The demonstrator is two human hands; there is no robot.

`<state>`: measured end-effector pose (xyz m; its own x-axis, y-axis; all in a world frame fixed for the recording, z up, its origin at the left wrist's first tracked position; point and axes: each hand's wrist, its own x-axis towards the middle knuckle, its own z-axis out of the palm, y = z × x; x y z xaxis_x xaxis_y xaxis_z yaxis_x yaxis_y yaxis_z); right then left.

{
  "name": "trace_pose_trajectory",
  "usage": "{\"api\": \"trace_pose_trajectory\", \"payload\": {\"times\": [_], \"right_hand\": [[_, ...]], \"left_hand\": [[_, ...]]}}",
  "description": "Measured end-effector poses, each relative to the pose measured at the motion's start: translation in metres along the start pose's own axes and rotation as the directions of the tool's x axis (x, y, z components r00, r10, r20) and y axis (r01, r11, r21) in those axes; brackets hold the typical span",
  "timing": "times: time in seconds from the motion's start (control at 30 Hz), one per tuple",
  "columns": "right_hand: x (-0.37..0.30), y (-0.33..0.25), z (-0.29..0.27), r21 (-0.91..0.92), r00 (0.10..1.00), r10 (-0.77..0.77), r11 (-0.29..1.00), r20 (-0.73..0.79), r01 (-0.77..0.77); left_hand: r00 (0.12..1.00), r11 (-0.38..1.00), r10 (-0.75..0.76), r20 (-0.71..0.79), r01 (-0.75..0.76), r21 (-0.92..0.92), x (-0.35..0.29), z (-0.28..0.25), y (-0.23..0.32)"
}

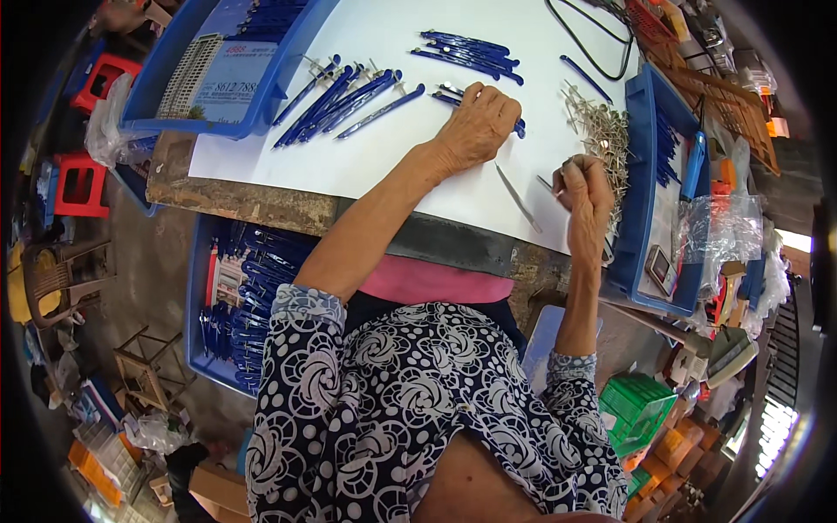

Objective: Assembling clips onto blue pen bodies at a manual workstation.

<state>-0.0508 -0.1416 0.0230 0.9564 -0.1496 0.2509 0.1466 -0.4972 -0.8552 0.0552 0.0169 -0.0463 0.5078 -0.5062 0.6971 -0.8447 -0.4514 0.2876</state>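
Note:
My left hand is closed over long, narrow blue plastic pieces on the white table top; blue ends stick out on both sides of the fingers. My right hand, fingers curled in a pinch, is by the table's right front; a thin metal strip juts from it, its kind unclear. Between the hands lies a slim pointed metal tool. Next to my right hand spreads a pile of small metal pins. Blue pieces with metal pins in them lie left of my left hand.
More blue pieces lie farther back, beside a single one. Blue bins flank the table at left and right. A filled blue bin stands below the table's front edge. A black cable curls at the far right.

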Motion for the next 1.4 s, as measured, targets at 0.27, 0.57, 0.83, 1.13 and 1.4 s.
{"api": "trace_pose_trajectory", "payload": {"times": [0.27, 0.57, 0.83, 1.13, 1.4], "right_hand": [[-0.031, -0.016, 0.006, 0.381, 0.944, 0.303, 0.863, 0.133, -0.331], [-0.033, -0.019, -0.003, 0.401, 0.961, 0.186, 0.879, 0.206, -0.257], [-0.03, -0.025, 0.001, 0.496, 0.934, 0.258, 0.795, 0.245, -0.35], [-0.022, -0.05, 0.013, 0.448, 0.887, 0.29, 0.78, 0.359, -0.436], [-0.024, -0.045, 0.019, 0.491, 0.906, 0.259, 0.773, 0.334, -0.402]], "left_hand": [[0.999, 0.987, -0.006, 0.031, 0.011, -0.161, 0.011, -0.012, 0.009], [0.942, 0.883, -0.329, -0.059, 0.285, -0.372, 0.018, -0.033, 0.046], [0.693, 0.162, -0.626, 0.357, 0.563, -0.81, 0.005, -0.068, 0.057], [0.568, -0.454, -0.508, 0.648, 0.462, -0.762, -0.012, -0.083, 0.065], [0.641, -0.739, -0.313, 0.701, 0.3, -0.603, -0.024, -0.064, 0.054]]}}
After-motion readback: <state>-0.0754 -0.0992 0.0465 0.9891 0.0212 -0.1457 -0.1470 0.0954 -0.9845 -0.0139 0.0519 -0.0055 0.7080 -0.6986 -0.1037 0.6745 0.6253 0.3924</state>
